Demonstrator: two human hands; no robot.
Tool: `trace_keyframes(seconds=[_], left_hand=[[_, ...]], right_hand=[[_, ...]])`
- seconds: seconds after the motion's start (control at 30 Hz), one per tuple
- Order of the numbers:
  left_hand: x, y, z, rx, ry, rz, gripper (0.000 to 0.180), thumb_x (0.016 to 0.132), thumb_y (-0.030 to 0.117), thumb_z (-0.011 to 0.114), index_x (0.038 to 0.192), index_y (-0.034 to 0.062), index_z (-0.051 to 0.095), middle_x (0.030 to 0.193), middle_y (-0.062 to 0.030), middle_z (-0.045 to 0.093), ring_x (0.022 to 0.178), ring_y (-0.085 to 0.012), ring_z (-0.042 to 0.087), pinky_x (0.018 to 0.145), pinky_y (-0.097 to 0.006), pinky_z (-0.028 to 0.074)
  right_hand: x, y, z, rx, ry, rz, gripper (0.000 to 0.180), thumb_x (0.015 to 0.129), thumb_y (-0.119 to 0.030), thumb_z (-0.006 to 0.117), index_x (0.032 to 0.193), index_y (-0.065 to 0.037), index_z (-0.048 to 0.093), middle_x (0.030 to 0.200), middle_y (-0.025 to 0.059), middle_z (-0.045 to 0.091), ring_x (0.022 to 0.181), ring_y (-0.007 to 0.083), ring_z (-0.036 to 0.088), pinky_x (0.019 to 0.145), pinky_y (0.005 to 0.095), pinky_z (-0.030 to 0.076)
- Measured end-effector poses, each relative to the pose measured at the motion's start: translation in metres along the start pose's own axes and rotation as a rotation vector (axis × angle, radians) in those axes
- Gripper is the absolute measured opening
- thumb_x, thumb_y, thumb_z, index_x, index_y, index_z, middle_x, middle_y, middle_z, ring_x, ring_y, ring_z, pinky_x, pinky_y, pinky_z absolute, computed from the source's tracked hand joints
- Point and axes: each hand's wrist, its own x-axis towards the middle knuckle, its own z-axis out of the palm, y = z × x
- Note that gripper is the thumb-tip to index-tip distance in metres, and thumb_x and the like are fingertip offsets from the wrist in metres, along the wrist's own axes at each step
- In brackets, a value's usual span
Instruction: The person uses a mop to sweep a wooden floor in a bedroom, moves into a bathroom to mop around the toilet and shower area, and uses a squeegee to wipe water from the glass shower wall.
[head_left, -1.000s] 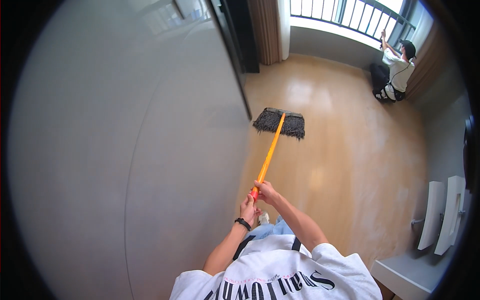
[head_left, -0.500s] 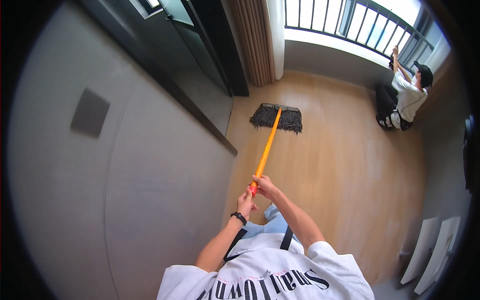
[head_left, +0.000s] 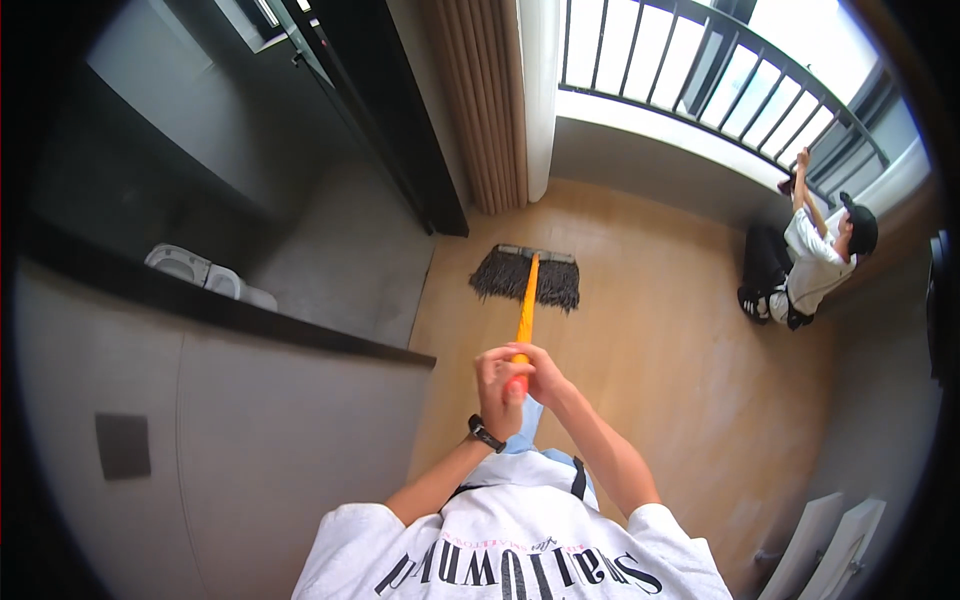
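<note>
A mop stands out in front of me, its dark grey string head [head_left: 505,274] spread on the wooden floor and its orange handle [head_left: 527,312] slanting back toward my body. Around the red-tipped upper end of the handle, my left hand [head_left: 495,385] is closed, with a black band on its wrist. Pressed against it, my right hand [head_left: 545,375] is also closed on the handle, slightly to the right. The fingers overlap and partly hide the grip.
At left, a grey wall [head_left: 290,440] ends at a doorway into a bathroom with a white toilet [head_left: 205,275]. Brown curtains [head_left: 480,110] hang beside a railed window [head_left: 700,70]. A person [head_left: 810,250] crouches at the right near the window. White panels [head_left: 825,550] stand at lower right.
My left hand has shifted up the handle against my right hand. The view has moved forward, bringing the bathroom and toilet into sight; the mop head appears closer.
</note>
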Motion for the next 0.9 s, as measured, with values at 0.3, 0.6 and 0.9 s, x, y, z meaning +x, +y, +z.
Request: trace_keyframes(seconds=[0.3,0.6,0.9], left_hand=[[0.081,0.023,0.141,-0.606,-0.586,0.448,0.024,0.058,0.025,0.059,0.053,0.0058,0.046,0.054,-0.0096,0.050,0.053,-0.0280,0.051,0.051,-0.035,0.041],[0.170,0.042,0.140,-0.392,-0.156,0.280,0.016,0.061,0.019,0.061,0.064,0.0100,0.048,0.067,-0.0056,0.050,0.069,-0.0249,0.048,0.063,-0.033,0.037],[0.297,0.114,0.080,-0.237,-0.226,0.199,0.024,0.069,0.024,0.055,0.055,0.0044,0.049,0.050,-0.0100,0.049,0.049,-0.0262,0.050,0.048,-0.034,0.038]], right_hand=[[0.040,-0.121,-0.126,-0.087,0.254,0.035,0.021,0.074,-0.029,0.056,0.080,-0.009,0.050,0.070,-0.0002,0.052,0.059,0.0092,0.051,0.058,0.0251,0.045],[0.135,-0.197,-0.103,-0.080,0.246,0.299,0.019,0.070,-0.027,0.056,0.069,-0.008,0.051,0.068,0.0044,0.058,0.060,0.0155,0.055,0.053,0.0270,0.046],[0.194,-0.230,-0.006,-0.275,-0.018,0.660,0.013,0.066,-0.019,0.051,0.064,-0.010,0.042,0.053,0.0024,0.041,0.042,0.0149,0.039,0.040,0.0272,0.037]])
